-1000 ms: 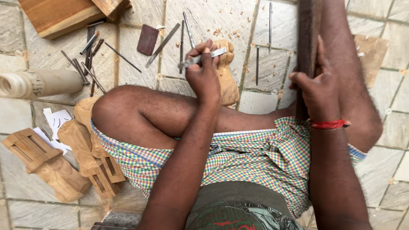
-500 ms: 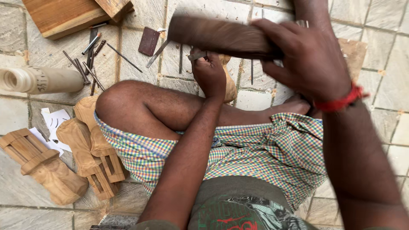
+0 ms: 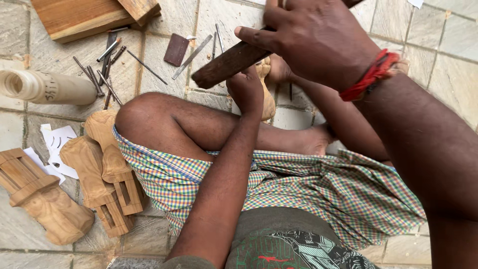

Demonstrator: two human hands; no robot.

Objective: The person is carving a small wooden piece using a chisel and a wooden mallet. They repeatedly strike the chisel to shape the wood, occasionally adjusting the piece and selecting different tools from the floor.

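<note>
Wooden mallet (image 3: 229, 64) looks dense and stiff; my right hand (image 3: 318, 42) wraps its upper end. Just below it, my left hand (image 3: 247, 89) closes around something I can't make out, against the pale carving (image 3: 268, 97).

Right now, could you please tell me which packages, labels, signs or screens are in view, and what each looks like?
No packages, signs or screens.
Pale wooden cylinder: left on the stone floor, lying down, with dark handwritten marks on its side.
White paper sheets: left, partly under carved wooden pieces, with cut-out curved shapes.
</note>
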